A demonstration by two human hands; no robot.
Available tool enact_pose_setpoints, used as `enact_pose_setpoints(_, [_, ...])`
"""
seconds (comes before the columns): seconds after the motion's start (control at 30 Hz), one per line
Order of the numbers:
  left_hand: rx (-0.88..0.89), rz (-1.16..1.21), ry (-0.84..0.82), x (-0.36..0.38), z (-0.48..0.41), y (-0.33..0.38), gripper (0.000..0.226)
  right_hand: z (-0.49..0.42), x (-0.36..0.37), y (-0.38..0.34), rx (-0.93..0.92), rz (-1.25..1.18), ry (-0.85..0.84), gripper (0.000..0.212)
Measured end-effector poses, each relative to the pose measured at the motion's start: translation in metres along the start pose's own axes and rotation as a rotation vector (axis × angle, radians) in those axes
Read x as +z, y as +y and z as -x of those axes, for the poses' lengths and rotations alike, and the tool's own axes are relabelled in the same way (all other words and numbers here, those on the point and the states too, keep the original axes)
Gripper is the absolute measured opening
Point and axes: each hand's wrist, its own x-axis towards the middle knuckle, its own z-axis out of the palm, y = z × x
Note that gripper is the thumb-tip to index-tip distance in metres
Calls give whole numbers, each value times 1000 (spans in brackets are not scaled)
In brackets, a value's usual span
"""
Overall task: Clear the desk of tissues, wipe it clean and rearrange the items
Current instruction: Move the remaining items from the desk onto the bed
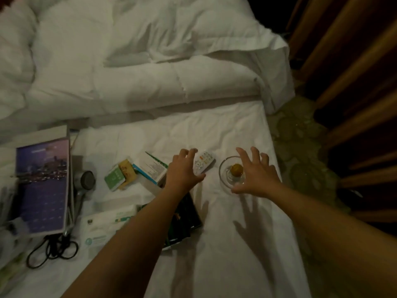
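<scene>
Small white remote with coloured buttons (204, 161) lies on the white bed sheet (225, 130). Left hand (182, 171) arched over its end, fingers and thumb either side; cannot tell if it grips. Just right: clear glass bowl (223, 168) holding a round yellow-orange object (236, 169), right hand (257, 177) spread wide over it. White soft tissue pack (101, 226) beside left forearm.

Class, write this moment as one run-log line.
left hand open, at remote | right hand open, over glass bowl | remote and bowl on bed sheet
</scene>
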Motion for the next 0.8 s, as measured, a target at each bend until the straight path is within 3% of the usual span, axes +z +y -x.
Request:
enact_pose_setpoints(0.23, [165, -264, -66, -75, 60, 34, 72, 101, -43, -15, 71, -19, 71, 112])
enact_pose_setpoints(0.47, [338, -326, 46, -142, 155, 55, 71, 227, -62, -49, 166, -108, 242, 108])
enact_pose_setpoints(0.8, [715, -390, -71, -166, 288, 144, 73, 419, -61, -61, 404, -218, 336, 108])
